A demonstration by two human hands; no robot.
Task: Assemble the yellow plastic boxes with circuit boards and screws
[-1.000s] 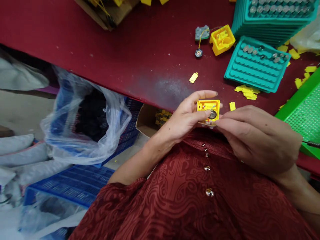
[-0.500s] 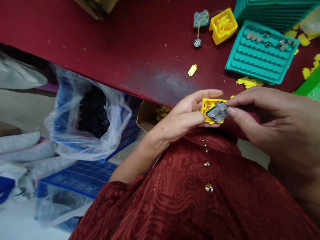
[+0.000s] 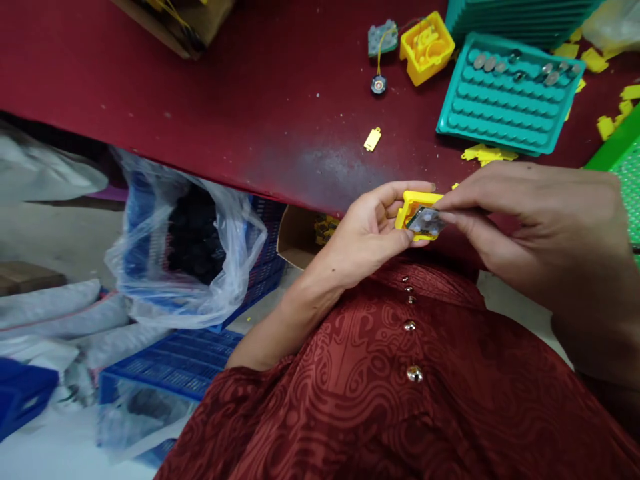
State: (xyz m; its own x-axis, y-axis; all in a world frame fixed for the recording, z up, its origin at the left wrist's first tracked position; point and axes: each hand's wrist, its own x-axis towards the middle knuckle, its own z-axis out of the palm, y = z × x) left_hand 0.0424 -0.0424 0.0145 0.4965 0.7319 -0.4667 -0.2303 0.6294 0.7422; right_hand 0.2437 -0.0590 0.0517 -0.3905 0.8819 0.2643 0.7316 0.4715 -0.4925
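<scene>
My left hand (image 3: pixel 370 223) grips a small yellow plastic casing (image 3: pixel 407 203), its open side facing up. A grey keypad circuit board (image 3: pixel 425 221) with pale rubber buttons sits partly inside that casing, at a slant. Thumb and forefinger of my right hand (image 3: pixel 535 210) pinch the board's right edge. On the table beyond lie a yellow tab-shaped cover (image 3: pixel 373 139), a second yellow casing (image 3: pixel 429 50), and another grey keypad board (image 3: pixel 383 38) wired to a small round speaker (image 3: pixel 379 85).
A teal tray (image 3: pixel 507 110) holding several button cells lies right of centre, before a stack of teal trays (image 3: pixel 515 20). Yellow covers (image 3: pixel 487 154) are scattered nearby. A green basket (image 3: pixel 615 147) stands at right. Left of the table edge are a plastic-lined blue crate (image 3: pixel 135 247) and a cardboard box (image 3: pixel 290 237).
The keypad board has turned and sits lower in the yellow casing. My left hand has tilted the casing slightly. The whole view has shifted a little.
</scene>
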